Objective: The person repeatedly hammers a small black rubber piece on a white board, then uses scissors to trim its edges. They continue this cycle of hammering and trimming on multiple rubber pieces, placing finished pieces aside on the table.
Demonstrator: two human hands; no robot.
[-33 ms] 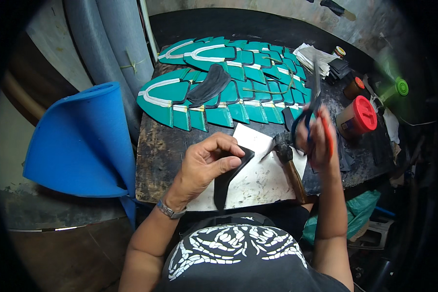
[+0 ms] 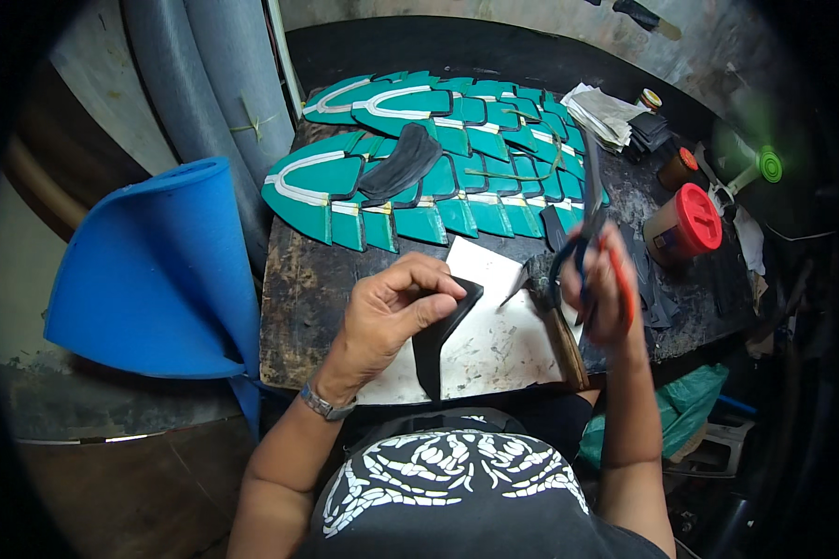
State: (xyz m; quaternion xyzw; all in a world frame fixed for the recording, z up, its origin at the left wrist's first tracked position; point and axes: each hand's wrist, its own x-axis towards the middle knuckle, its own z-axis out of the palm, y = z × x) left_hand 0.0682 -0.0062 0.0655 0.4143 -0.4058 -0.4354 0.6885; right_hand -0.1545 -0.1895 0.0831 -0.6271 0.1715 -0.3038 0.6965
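We see an evenly lit scene of middling brightness, with soft light falling from above onto the table (image 2: 308,298). The white sheet (image 2: 494,345) near the table's front edge is the brightest surface, though it is not blown out. Shadows are soft and short; the left hand (image 2: 396,312) casts a faint one onto that sheet. The right hand (image 2: 601,289) is smeared by motion blur, as are the scissors (image 2: 583,247) it grips. A green flare spot (image 2: 769,166) glows to the right of the red lid (image 2: 699,219). A black vignette rings the frame, and the table's straight edges bow outward. Far corners fall dim and soft.
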